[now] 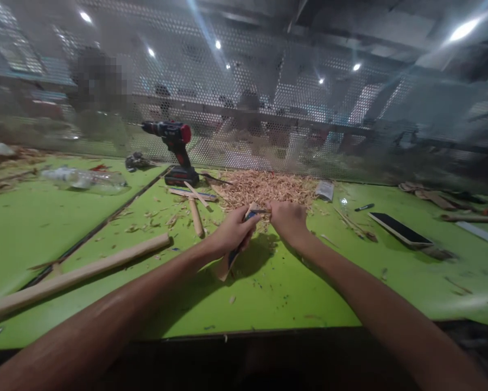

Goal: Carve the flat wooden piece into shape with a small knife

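Note:
Over the green tabletop, my left hand [236,231] is wrapped round a short piece of wood [226,266] with dark blue on its face. The piece is tilted, its lower end pointing toward me. My right hand [288,220] is closed in a fist just to the right. A thin knife blade [262,210] runs from that fist across the top of the wood; the fist hides its handle. Behind both hands spreads a heap of curled wood shavings [268,187].
A cordless drill [176,149] stands behind on the left, near wooden sticks [195,217] and a long wooden rod [84,271]. A plastic bottle [89,179] lies farther left. On the right are a marker [364,207] and a black-topped block [401,229]. A perforated screen [244,119] borders the back.

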A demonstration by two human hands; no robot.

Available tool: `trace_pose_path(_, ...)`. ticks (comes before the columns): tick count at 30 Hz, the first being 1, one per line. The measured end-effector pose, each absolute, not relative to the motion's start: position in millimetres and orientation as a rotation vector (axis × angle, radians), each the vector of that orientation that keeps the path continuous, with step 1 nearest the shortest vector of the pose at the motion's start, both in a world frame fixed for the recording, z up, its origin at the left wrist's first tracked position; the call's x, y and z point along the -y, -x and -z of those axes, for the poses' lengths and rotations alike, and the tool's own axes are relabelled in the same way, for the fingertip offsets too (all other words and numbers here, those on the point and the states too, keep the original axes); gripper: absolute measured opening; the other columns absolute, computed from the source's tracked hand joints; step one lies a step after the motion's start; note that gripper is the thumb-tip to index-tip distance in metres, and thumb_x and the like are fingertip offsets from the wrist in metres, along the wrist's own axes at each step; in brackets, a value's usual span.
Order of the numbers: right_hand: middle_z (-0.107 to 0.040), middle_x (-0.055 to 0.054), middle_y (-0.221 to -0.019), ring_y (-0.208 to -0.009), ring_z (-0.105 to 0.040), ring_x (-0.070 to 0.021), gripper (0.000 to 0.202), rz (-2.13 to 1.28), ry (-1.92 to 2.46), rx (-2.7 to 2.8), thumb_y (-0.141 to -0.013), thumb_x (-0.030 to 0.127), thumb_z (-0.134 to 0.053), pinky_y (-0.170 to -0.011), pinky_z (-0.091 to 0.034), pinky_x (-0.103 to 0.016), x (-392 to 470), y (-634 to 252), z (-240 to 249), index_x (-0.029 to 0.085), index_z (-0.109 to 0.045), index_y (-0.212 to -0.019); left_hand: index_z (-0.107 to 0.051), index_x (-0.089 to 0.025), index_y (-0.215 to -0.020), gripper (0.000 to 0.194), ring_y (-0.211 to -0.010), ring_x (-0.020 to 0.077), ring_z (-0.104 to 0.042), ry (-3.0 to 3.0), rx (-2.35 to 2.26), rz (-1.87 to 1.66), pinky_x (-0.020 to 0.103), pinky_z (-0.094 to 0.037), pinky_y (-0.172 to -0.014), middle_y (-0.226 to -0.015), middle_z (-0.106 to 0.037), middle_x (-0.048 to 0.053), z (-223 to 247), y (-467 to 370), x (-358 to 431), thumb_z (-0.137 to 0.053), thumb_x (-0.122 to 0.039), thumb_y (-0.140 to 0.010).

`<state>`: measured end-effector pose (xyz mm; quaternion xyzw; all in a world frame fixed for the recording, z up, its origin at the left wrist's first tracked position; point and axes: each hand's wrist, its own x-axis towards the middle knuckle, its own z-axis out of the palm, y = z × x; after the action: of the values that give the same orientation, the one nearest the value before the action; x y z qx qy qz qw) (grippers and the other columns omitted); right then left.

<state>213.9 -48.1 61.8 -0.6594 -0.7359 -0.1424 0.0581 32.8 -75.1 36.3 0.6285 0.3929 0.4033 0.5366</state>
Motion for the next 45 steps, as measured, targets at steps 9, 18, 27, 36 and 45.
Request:
trace_pose_path(9,-0.090,-0.023,-0.107,-0.101,-0.084,-0.0332,0.046,0.416,1.908,2.326,-0.114,0.009,-0.047,-0.084,-0.061,-0.036,28.7,-212.8,-66.9,0.011,-0.092,-0.125,-0.046,-0.026,-0.086,0.040,-0.041,0.0083,-0.047,-1.468,-1.040,-0.962,0.020,-0.037,-0.044,-0.055,-0.052,-0.009,-34.5,-33.7,75.0,-0.071,-0.040,-0.114)
trace_pose_path(18,-0.088,-0.020,-0.107,-0.101,-0.082,-0.0318,0.040,0.234,1.885,2.273,-0.114,0.009,-0.052,-0.092,-0.060,-0.041,1.8,-216.8,-58.5,0.013,-0.092,-0.120,-0.044,-0.027,-0.087,0.044,-0.040,0.0075,-0.044,-1.539,-1.047,-0.930,0.020,-0.035,-0.041,-0.056,-0.050,-0.011,-32.2,-26.6,68.7,-0.074,-0.048,-0.111)
trace_pose_path(27,-0.082,-0.021,-0.104,-0.095,-0.078,-0.0293,0.030,-0.006,2.115,1.942,-0.115,0.016,-0.058,-0.086,-0.062,-0.039,-1.8,-265.9,-68.7,0.008,-0.087,-0.112,-0.045,-0.028,-0.089,0.044,-0.039,0.0094,-0.045,-1.528,-1.074,-0.995,0.022,-0.036,-0.039,-0.057,-0.050,-0.011,-22.2,-28.4,67.3,-0.078,-0.053,-0.105)
trace_pose_path(36,-0.089,-0.020,-0.125,-0.112,-0.083,-0.0302,0.039,-0.086,1.772,2.321,-0.125,0.027,-0.046,-0.093,-0.058,-0.034,49.3,-195.3,-65.9,0.014,-0.080,-0.138,-0.047,-0.028,-0.090,0.041,-0.039,0.0091,-0.047,-1.394,-1.031,-1.157,0.021,-0.037,-0.037,-0.061,-0.053,-0.012,-27.7,-29.7,65.5,-0.077,-0.053,-0.102)
trace_pose_path(45,-0.089,-0.025,-0.125,-0.122,-0.087,-0.0347,0.039,-0.009,1.870,2.310,-0.122,0.014,-0.046,-0.097,-0.063,-0.037,56.6,-180.7,-57.1,0.010,-0.080,-0.140,-0.048,-0.028,-0.089,0.047,-0.035,0.0102,-0.044,-1.418,-1.122,-1.260,0.022,-0.033,-0.036,-0.055,-0.051,-0.012,-24.2,-36.0,67.0,-0.079,-0.061,-0.101)
